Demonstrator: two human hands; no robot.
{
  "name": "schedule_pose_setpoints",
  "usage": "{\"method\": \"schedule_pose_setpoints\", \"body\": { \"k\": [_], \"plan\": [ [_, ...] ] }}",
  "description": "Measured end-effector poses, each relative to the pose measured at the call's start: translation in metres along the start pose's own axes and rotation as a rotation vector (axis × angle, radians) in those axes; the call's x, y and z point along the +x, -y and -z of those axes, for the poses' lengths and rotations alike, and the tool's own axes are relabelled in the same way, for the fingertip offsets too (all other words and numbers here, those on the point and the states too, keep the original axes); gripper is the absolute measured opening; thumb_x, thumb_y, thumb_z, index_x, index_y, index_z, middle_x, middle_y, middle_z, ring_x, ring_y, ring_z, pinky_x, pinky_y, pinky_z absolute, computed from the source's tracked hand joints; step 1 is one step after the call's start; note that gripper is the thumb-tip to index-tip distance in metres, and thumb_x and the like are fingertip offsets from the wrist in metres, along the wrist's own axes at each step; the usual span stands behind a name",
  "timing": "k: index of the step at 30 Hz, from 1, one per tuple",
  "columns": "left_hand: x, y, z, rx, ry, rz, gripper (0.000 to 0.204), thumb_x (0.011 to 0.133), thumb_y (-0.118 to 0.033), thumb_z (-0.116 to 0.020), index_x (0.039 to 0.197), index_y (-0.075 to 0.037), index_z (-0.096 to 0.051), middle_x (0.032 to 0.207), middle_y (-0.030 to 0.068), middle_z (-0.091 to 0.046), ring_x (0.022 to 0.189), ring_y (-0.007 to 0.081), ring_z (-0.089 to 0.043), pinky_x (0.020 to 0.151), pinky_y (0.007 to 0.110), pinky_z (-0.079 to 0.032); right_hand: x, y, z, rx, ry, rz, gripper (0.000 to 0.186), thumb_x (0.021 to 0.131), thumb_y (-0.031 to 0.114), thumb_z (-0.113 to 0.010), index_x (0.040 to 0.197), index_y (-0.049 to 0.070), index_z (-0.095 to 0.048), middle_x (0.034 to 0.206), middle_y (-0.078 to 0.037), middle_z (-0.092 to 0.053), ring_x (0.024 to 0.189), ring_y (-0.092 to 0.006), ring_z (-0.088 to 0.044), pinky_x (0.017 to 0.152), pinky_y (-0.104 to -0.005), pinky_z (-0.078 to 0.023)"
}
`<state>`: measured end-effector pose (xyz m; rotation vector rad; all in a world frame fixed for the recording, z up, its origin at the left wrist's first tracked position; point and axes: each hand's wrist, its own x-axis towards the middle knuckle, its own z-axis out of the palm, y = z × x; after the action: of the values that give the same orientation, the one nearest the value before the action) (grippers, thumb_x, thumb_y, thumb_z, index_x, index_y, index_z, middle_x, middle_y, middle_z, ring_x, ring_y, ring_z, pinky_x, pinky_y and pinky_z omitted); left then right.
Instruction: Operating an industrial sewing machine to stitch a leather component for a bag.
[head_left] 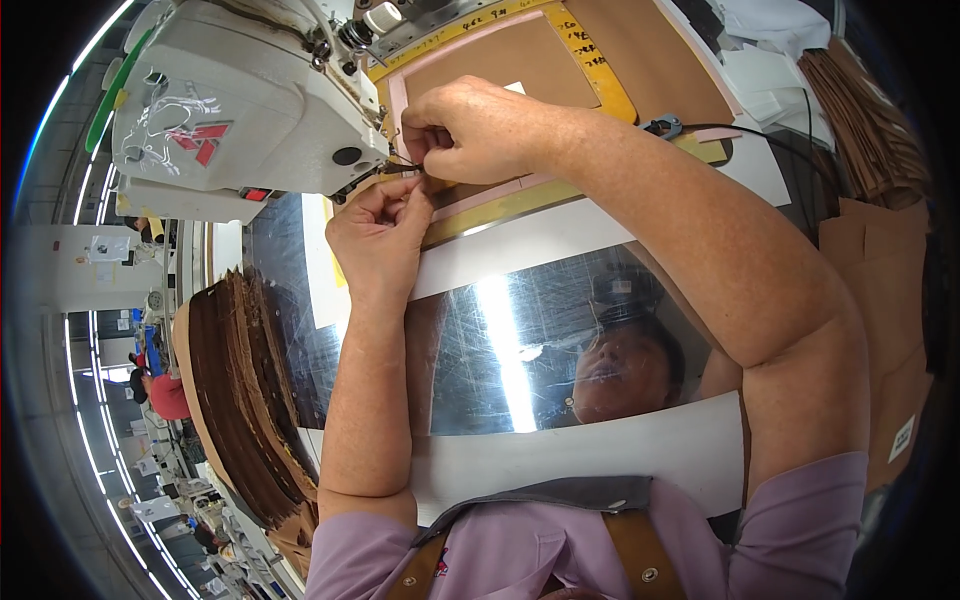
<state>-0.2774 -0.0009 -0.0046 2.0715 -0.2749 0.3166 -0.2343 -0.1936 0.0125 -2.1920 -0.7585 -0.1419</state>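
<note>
Beside the needle end of a white sewing machine (250, 100), my two hands almost meet. My left hand (378, 230) has thumb and forefinger pinched together, pointing up. Just above and right of it, my right hand (475, 130) is closed, its fingers curled down toward the left fingertips. Whatever is between the fingers is too small to make out. Under the hands lies a yellow frame template (590, 65) with handwritten marks, set around a brown panel (480, 60) with pink strips along it.
A small blue-grey tool (662, 126) lies right of the template, near a black cable (770, 140). Dark brown pieces (235, 370) are stacked at left, more brown pieces (870, 130) at right. A shiny metal plate (470, 350) lies between my forearms. People work in the far left background.
</note>
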Motion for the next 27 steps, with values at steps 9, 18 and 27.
{"method": "schedule_pose_setpoints", "body": {
  "k": [9, 18, 27],
  "plan": [
    [0.000, 0.002, 0.002, -0.192, -0.040, 0.105, 0.017, 0.084, -0.007, -0.079, 0.096, 0.003, -0.075, 0.064, -0.0086, -0.052, 0.058, 0.0004, -0.040, 0.055, 0.016, -0.033, -0.004, 0.001, 0.006, 0.186, 0.158, -0.072, 0.028, 0.086, 0.027, -0.076, 0.099, 0.002, -0.072, 0.089, -0.011, -0.070, 0.083, -0.0205, -0.065, 0.078, -0.0335, -0.053],
    [-0.002, -0.002, 0.009, -0.149, 0.036, 0.127, 0.014, 0.083, -0.009, -0.079, 0.094, 0.000, -0.077, 0.064, -0.0076, -0.050, 0.059, 0.0028, -0.041, 0.056, 0.019, -0.035, 0.003, -0.006, 0.007, 0.179, 0.095, -0.026, 0.023, 0.092, 0.023, -0.072, 0.100, 0.001, -0.071, 0.091, -0.008, -0.072, 0.086, -0.0161, -0.066, 0.079, -0.0311, -0.053],
    [-0.026, -0.070, 0.037, -0.836, 0.904, -0.371, 0.009, 0.078, -0.011, -0.082, 0.086, -0.008, -0.079, 0.083, 0.0020, -0.066, 0.069, 0.0140, -0.060, 0.065, 0.029, -0.044, 0.005, -0.004, 0.008, 0.204, -0.037, -0.158, 0.024, 0.095, 0.024, -0.070, 0.101, 0.000, -0.071, 0.089, -0.006, -0.070, 0.081, -0.0118, -0.062, 0.076, -0.0286, -0.052]
  ]
}}
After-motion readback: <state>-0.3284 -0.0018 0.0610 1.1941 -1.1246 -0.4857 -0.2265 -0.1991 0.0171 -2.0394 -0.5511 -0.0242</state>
